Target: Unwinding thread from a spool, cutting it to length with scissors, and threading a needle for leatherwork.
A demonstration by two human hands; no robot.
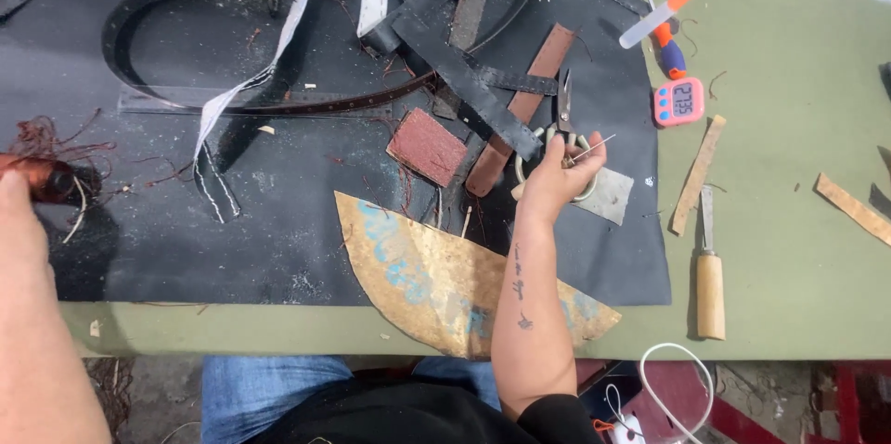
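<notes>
A leatherworker's right hand [557, 180] closes over the looped handles of a pair of scissors [564, 128] lying on a black work mat [278, 221], a thin needle [594, 147] pinched between the fingers and pointing up and to the right. The left hand [23, 221], at the far edge of the view, rests against a dark reddish-brown leather piece [42, 180] trailing loose rust-coloured thread; whether it grips the piece or merely touches it cannot be told, as most of the hand is out of frame. The step in hand appears to be picking up the scissors, and the next move would call for lifting them clear of the straps without dropping the needle. Around the hands lie stiff black straps [464, 73], a brown strap [520, 110], white webbing [278, 36], a coarse red-brown square patch [427, 147] and a curved, worn gold-toned sheet [436, 277] with flaking blue marks. On the bare green tabletop [789, 249] (beyond the mat's edge) sit a wooden-handled knife [710, 268], a pink digital timer [678, 102] and pale leather offcuts [698, 175].
</notes>
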